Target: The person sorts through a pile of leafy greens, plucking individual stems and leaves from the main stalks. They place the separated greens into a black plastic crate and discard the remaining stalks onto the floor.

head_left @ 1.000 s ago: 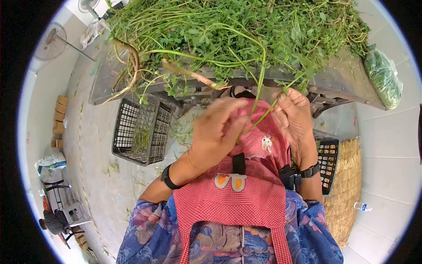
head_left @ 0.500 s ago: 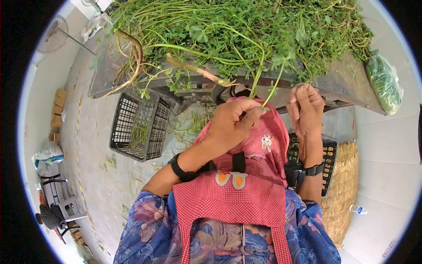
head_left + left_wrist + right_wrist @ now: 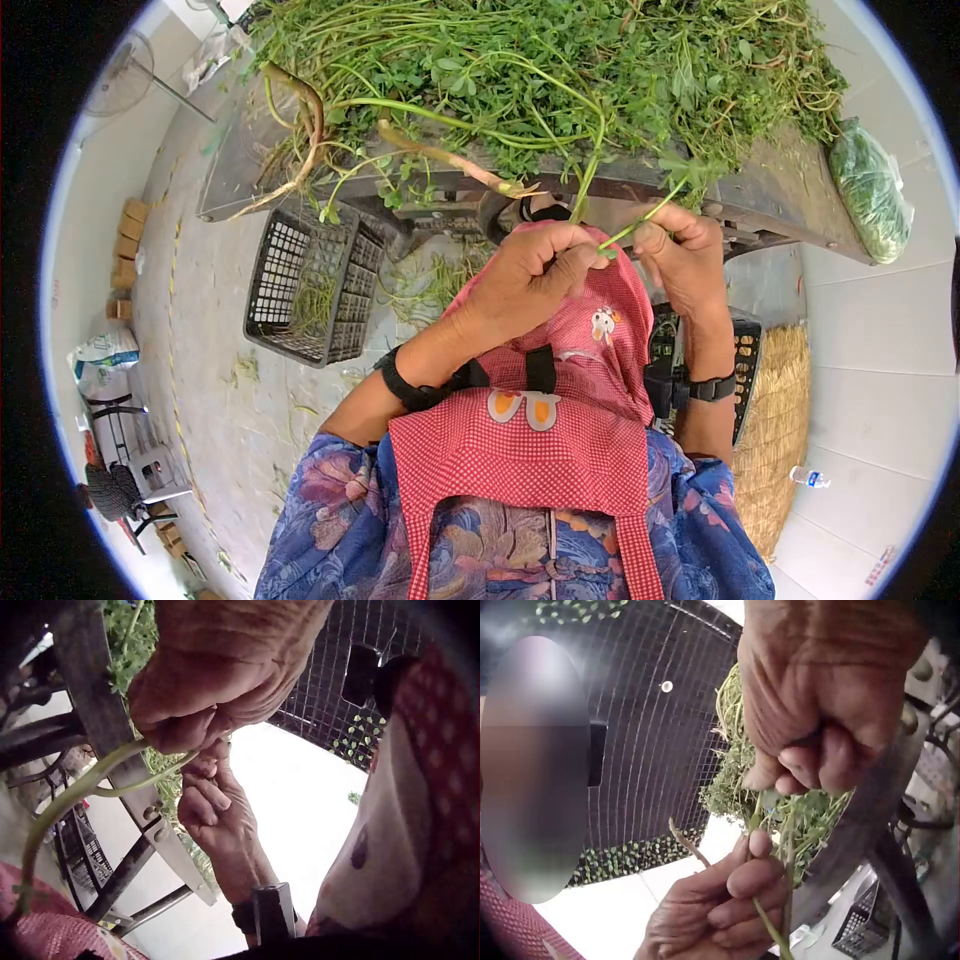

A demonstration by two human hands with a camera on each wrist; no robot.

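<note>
My left hand [image 3: 535,275] pinches a leafy plant's green stems between thumb and fingers, above the red checked apron. A thin side stem [image 3: 640,224] runs from that pinch up to the right, ending in leaves by the table edge. Thumb and fingertips of my right hand [image 3: 685,258] pinch this side stem a short way from the left. Seen from the right wrist, the right hand [image 3: 825,705] is curled just above the left hand [image 3: 720,904], the stem between them. In the left wrist view a thicker stem [image 3: 64,799] hangs below the left hand [image 3: 217,675].
A large heap of leafy greens [image 3: 560,80] covers the table [image 3: 790,190]. Brownish root stalks [image 3: 450,160] stick out over its front edge. A black crate [image 3: 315,290] stands on the floor at left, another [image 3: 745,370] at right beside a straw bundle [image 3: 785,430]. Bagged greens [image 3: 870,190] lie at the table's right end.
The left hand, blurred and moving a second ago, now holds still on the stems. My right hand let go of the side stem, drew off right, then came back left to pinch it again.
</note>
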